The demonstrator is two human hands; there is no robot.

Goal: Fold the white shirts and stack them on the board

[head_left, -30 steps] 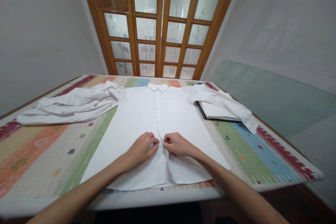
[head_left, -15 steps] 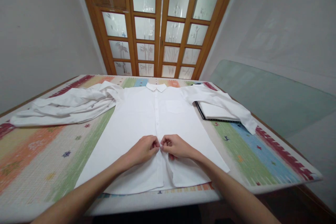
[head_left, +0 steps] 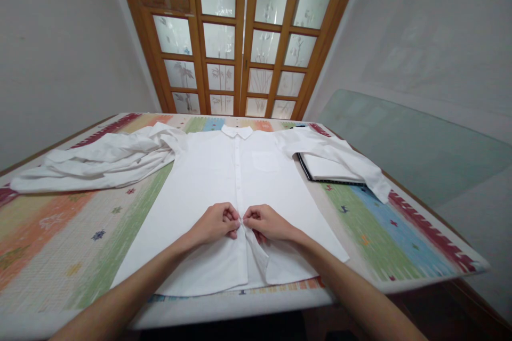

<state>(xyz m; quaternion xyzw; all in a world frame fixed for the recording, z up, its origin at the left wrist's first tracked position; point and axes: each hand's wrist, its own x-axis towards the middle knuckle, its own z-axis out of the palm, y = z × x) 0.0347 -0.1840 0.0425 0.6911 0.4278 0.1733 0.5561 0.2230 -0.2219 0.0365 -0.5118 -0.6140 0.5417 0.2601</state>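
Note:
A white button-up shirt [head_left: 200, 176] lies face up with its collar [head_left: 237, 132] at the far side and its sleeves spread to either side. My left hand [head_left: 220, 219] pinches the front placket low on the shirt. Facing it, fingertips nearly touching, my right hand [head_left: 266, 222] pinches the other front edge at the same spot. Below my hands the two front edges part, and the right panel is lifted in a fold. Any button between the fingertips is too small to make out. Above my hands the placket lies closed.
The table wears a striped, multicoloured tablecloth [head_left: 360, 224]. A dark-edged pad with white pages [head_left: 330, 169] lies partly under the right sleeve. The left sleeve [head_left: 96, 162] is bunched up. Beyond the table stand wooden doors with glass panes [head_left: 242, 37]; walls flank both sides.
Both hands stay at the same place on the placket, with slight shifts of the fingers. The lifted fold below my right hand opens a little more.

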